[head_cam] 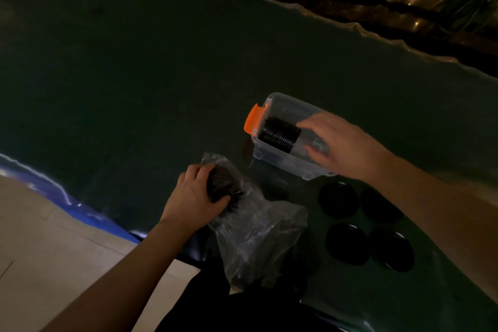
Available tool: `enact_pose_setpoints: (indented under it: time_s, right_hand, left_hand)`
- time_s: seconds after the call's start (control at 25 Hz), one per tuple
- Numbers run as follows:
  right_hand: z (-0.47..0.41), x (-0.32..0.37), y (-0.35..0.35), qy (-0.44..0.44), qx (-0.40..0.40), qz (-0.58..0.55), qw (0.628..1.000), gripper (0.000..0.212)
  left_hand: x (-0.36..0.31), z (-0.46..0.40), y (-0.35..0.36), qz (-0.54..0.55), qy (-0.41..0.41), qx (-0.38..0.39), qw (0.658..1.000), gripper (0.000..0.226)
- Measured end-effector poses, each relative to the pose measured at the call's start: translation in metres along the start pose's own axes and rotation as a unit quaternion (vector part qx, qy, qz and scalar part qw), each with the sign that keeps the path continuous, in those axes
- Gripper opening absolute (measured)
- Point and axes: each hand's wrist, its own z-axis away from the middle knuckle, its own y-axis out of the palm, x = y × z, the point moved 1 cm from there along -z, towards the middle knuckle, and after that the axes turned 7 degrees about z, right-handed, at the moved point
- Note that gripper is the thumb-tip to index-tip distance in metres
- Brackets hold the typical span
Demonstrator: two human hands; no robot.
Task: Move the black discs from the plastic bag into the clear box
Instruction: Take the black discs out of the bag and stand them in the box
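Note:
A clear box (280, 160) with an orange latch (254, 118) stands on the dark table. Inside it a row of black discs (280, 136) lies on edge against the latch end. My right hand (342, 143) hovers over the box with fingers spread, its fingertips at the end of that row, holding nothing that I can make out. A crumpled plastic bag (258, 226) lies nearer to me. My left hand (194, 197) grips a stack of black discs (221, 186) at the bag's mouth, through or inside the plastic.
Several black round lids or discs (338, 199) lie flat on the table to the right of the bag, under my right forearm. The table's near edge (67, 197) runs along the left, with pale floor below. Plants (469, 0) stand beyond the far edge.

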Motion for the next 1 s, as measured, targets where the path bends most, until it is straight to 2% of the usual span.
enact_pose_setpoints:
  time_s: [0.12,0.28,0.44,0.64,0.8,1.0]
  right_hand:
    - [0.057,0.039,-0.007,-0.039,0.008,-0.021,0.999,0.035]
    - [0.121,0.072,0.03,-0.129,0.037,-0.106,0.985,0.024]
    - [0.135,0.082,0.092,-0.125,0.107,-0.109,0.98,0.04]
    - [0.089,0.101,0.153,-0.098,0.169,-0.102,0.975,0.056]
    - [0.046,0.112,0.16,-0.038,0.132,-0.085,0.987,0.068]
    - [0.014,0.118,0.157,-0.037,0.144,-0.051,0.987,0.087]
  left_hand:
    - [-0.002,0.005,0.004,0.001,-0.008,-0.007,1.0,0.088]
    - [-0.007,0.009,0.008,0.025,-0.036,-0.031,0.999,0.076]
    - [-0.011,0.011,0.013,0.045,-0.051,-0.044,0.997,0.056]
    - [-0.013,0.018,0.012,0.088,-0.071,-0.042,0.993,0.047]
    - [-0.008,0.018,0.006,0.11,-0.076,-0.026,0.991,0.047]
    - [0.001,0.014,0.001,0.133,-0.076,0.0,0.988,0.048]
